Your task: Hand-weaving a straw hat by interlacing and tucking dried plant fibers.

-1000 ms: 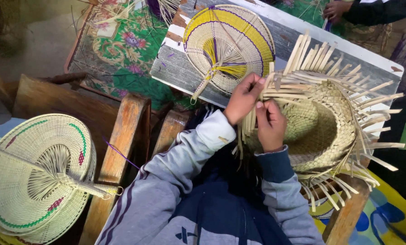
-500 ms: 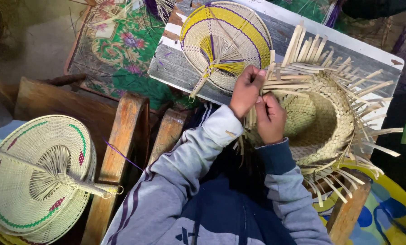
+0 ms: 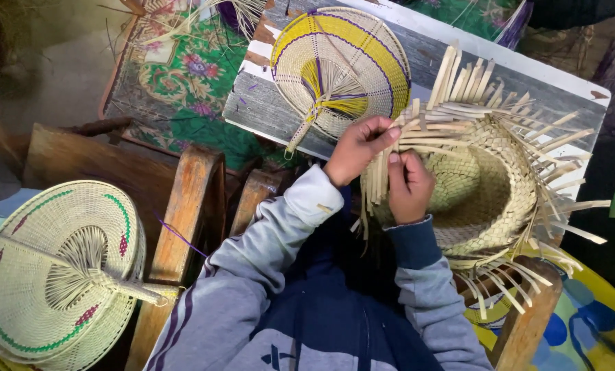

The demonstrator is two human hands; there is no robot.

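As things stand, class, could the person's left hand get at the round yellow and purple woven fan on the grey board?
Probably yes. The left hand is at the half-woven straw basket's loose strips, right beside the round yellow and purple woven fan, with nothing between them, though it would have to release the strips first.

Yellow fan (image 3: 342,65): round, woven, purple-edged, handle toward the viewer, lying on a grey plank worktop (image 3: 266,110) with white-painted edge. Pale fan (image 3: 57,271): round, woven, green and red trim, handle pointing right, at lower left. Green floral cloth (image 3: 184,82) beneath and left of the worktop, loose straw (image 3: 204,14) lying on it. Wooden frame (image 3: 184,213) between pale fan and worktop. Blue-and-yellow cloth (image 3: 596,323) at lower right.
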